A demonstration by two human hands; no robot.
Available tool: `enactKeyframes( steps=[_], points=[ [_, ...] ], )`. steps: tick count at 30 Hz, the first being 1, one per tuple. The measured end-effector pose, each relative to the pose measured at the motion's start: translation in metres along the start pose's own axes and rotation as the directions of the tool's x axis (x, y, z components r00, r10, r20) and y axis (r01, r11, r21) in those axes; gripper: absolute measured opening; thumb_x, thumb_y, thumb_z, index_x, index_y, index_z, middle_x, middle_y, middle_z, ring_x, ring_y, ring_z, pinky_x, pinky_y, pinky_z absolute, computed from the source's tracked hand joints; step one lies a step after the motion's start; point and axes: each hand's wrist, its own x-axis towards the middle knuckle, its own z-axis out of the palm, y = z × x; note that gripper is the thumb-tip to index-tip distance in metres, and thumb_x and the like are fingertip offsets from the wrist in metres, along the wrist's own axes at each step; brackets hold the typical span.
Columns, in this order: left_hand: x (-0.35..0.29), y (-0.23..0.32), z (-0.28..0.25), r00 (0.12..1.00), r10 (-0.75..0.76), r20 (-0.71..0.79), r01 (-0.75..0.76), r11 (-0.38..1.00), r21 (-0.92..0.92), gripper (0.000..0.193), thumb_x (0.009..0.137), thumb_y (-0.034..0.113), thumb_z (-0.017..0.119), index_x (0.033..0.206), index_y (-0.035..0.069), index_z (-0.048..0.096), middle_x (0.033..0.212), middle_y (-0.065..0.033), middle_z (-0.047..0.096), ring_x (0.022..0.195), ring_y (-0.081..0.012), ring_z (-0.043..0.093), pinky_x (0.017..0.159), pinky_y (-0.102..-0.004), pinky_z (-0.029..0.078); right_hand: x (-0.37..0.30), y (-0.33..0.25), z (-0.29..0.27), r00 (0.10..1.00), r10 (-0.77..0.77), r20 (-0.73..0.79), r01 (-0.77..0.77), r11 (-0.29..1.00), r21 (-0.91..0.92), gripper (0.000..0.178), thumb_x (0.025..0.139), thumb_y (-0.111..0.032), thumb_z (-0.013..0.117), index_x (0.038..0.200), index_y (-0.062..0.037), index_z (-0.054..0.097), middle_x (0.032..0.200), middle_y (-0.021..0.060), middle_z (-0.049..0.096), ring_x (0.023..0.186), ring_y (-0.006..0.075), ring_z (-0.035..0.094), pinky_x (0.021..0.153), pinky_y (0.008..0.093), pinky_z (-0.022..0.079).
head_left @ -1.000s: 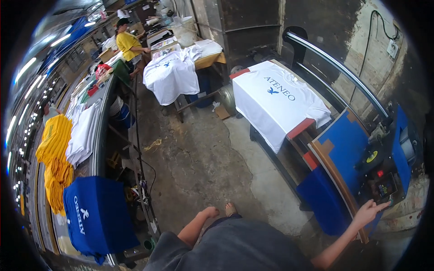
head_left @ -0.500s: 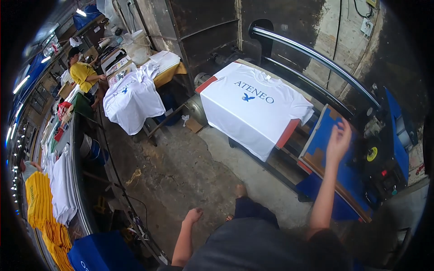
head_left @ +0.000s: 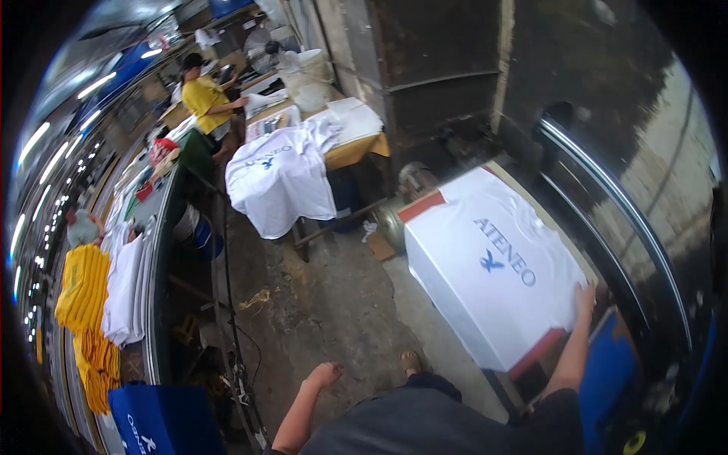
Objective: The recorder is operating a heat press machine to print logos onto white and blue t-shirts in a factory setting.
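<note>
A white T-shirt (head_left: 462, 262) with blue lettering and a bird emblem lies stretched over a flat platen, whose red end (head_left: 537, 353) shows below the cloth. My right hand (head_left: 585, 299) is at the shirt's right side, its fingers closed on the fabric near the sleeve; the fingertips are partly hidden. My left hand (head_left: 324, 374) hangs above the floor in front of me, fingers curled in, holding nothing that I can see.
A heat press with a long chrome bar (head_left: 618, 205) and a blue lower plate (head_left: 610, 371) stands on the right. Another printed white shirt (head_left: 280, 182) drapes over a table ahead. Folded yellow shirts (head_left: 85, 284) and a blue bag (head_left: 163, 417) are at left. A person in yellow (head_left: 205, 102) works beyond.
My right hand has gone from above the press's blue plate to the shirt's side and taken hold of the fabric. The view has turned right. My left hand stays low and curled.
</note>
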Motion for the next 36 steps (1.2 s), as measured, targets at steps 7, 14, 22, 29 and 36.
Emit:
enactKeyframes(
  steps=[7, 14, 22, 29, 36],
  points=[
    [0.042, 0.051, -0.055, 0.964, 0.167, -0.207, -0.181, 0.982, -0.051, 0.032, 0.086, 0.02, 0.054, 0.114, 0.005, 0.057, 0.103, -0.0184, 0.061, 0.099, -0.0352, 0.058, 0.084, -0.0404, 0.046, 0.003, -0.102, -0.002, 0.954, 0.123, 0.275, -0.053, 0.967, -0.249, 0.045, 0.078, -0.016, 0.061, 0.119, -0.0003, 0.051, 0.104, 0.0202, 0.061, 0.101, 0.034, 0.057, 0.091, 0.0387, 0.041],
    [0.085, 0.181, -0.151, 0.71, 0.431, -0.556, -0.525, 0.851, -0.01, 0.076, 0.074, 0.005, 0.062, 0.14, 0.006, 0.024, 0.144, -0.019, 0.026, 0.123, -0.0392, 0.038, 0.098, -0.0415, 0.038, -0.119, -0.33, -0.064, 0.328, -0.612, 0.72, -0.333, 0.638, 0.694, 0.024, 0.084, -0.005, 0.053, 0.107, -0.0008, 0.056, 0.086, 0.0024, 0.059, 0.08, 0.0121, 0.055, 0.078, 0.0268, 0.046],
    [0.088, 0.132, -0.205, 0.624, 0.469, -0.625, -0.436, 0.873, 0.219, 0.033, 0.071, 0.017, 0.063, 0.104, 0.013, 0.061, 0.124, -0.0106, 0.049, 0.119, -0.028, 0.045, 0.104, -0.056, 0.023, -0.199, -0.54, -0.135, -0.75, -0.657, -0.069, -0.247, 0.182, 0.952, 0.028, 0.076, 0.001, 0.052, 0.103, 0.0029, 0.059, 0.087, 0.0156, 0.059, 0.076, 0.0261, 0.059, 0.07, 0.0276, 0.046],
    [0.018, -0.037, -0.169, 0.498, -0.202, -0.843, -0.158, 0.935, -0.317, 0.018, 0.066, 0.007, 0.058, 0.084, 0.006, 0.063, 0.08, -0.0127, 0.061, 0.079, -0.0338, 0.06, 0.069, -0.0399, 0.047, -0.24, -0.659, -0.137, -0.238, -0.946, 0.218, -0.076, 0.242, 0.967, 0.023, 0.067, -0.02, 0.052, 0.074, 0.0024, 0.055, 0.068, 0.0029, 0.052, 0.064, 0.0099, 0.046, 0.055, 0.0252, 0.035],
    [-0.126, -0.173, -0.162, 0.037, -0.637, -0.77, 0.058, 0.771, -0.635, 0.018, 0.067, 0.003, 0.052, 0.082, 0.002, 0.061, 0.082, -0.0151, 0.06, 0.082, -0.0344, 0.059, 0.071, -0.0398, 0.046, -0.343, -0.813, -0.122, -0.512, -0.851, 0.122, -0.067, 0.181, 0.981, 0.026, 0.073, -0.021, 0.062, 0.078, 0.0035, 0.058, 0.063, 0.0016, 0.053, 0.059, 0.0079, 0.046, 0.054, 0.0232, 0.035]
  ],
)
